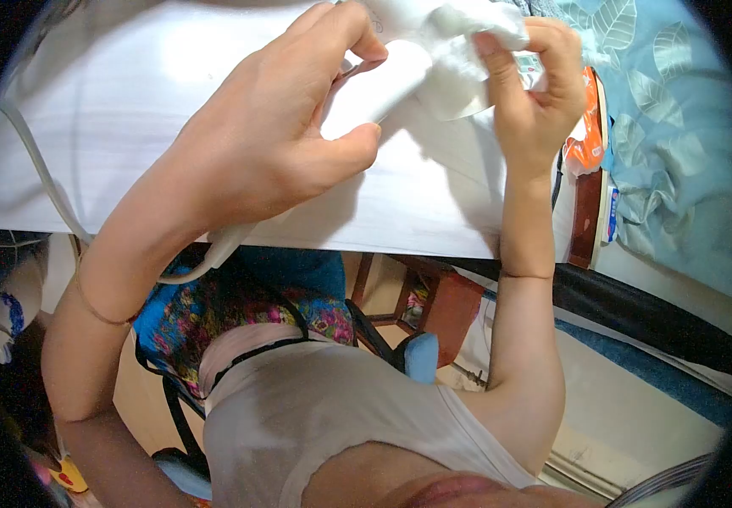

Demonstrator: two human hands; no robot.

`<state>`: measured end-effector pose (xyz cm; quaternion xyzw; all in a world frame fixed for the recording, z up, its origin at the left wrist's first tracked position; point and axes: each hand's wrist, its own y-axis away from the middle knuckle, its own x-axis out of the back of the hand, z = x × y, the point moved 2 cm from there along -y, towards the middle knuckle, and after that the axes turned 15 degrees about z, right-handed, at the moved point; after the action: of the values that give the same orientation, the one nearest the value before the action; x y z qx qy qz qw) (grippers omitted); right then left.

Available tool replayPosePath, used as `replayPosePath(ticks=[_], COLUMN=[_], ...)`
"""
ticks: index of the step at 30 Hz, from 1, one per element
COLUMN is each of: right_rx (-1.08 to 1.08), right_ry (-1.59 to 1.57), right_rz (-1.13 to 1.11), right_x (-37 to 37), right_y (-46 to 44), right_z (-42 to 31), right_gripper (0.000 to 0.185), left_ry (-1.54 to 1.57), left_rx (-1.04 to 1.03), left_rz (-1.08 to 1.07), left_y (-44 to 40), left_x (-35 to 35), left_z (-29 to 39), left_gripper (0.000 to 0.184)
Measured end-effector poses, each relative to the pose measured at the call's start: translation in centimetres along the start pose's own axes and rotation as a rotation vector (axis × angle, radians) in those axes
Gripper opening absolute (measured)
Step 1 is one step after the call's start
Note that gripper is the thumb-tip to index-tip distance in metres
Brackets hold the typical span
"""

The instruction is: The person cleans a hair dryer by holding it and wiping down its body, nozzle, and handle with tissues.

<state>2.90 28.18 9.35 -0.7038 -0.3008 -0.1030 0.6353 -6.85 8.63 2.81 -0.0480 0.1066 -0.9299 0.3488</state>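
Note:
My left hand is wrapped round a white, rounded device above the white table. A cable runs from the device's lower end, below my wrist. At the top right, my right hand pinches a crumpled, whitish piece of soft material between thumb and fingers. The device's rounded tip lies close beside this material; whether they touch, I cannot tell.
A grey-white cable curves over the table's left side. An orange packet lies at the right edge, beside blue leaf-patterned fabric. Below the table edge are a flowered cushion and a reddish wooden stool.

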Motion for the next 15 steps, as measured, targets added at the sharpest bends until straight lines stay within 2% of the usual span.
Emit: replayPosePath(ticks=[3,5,7,9,12,15], right_rx=[0.005,0.24,0.367,0.32,0.282,0.327], right_ry=[0.038,0.074,0.114,0.124,0.102,0.135], right_rz=[0.007,-0.089,-0.088,-0.038,-0.042,-0.089], right_x=[-0.2,-1.0,-0.5,-0.3,-0.5,-0.5], right_y=[0.8,1.6,1.6,1.5,2.1,2.9], right_z=[-0.9,-2.8,-2.7,-2.0,-2.1,-2.8], right_gripper=[0.019,0.018,0.016,0.015,0.014,0.014], left_ry=[-0.038,-0.085,-0.05,0.069,0.102,0.015], left_rx=[-0.03,-0.023,-0.045,-0.088,0.029,-0.032], left_rz=[-0.02,-0.042,-0.028,0.025,-0.017,-0.019], left_y=[-0.1,-0.1,0.0,0.1,0.0,-0.1], left_x=[0.2,0.4,0.3,-0.3,-0.2,-0.1], left_z=[0.1,0.2,0.1,-0.4,-0.1,-0.1], left_gripper=[0.043,0.043,0.043,0.042,0.042,0.043])
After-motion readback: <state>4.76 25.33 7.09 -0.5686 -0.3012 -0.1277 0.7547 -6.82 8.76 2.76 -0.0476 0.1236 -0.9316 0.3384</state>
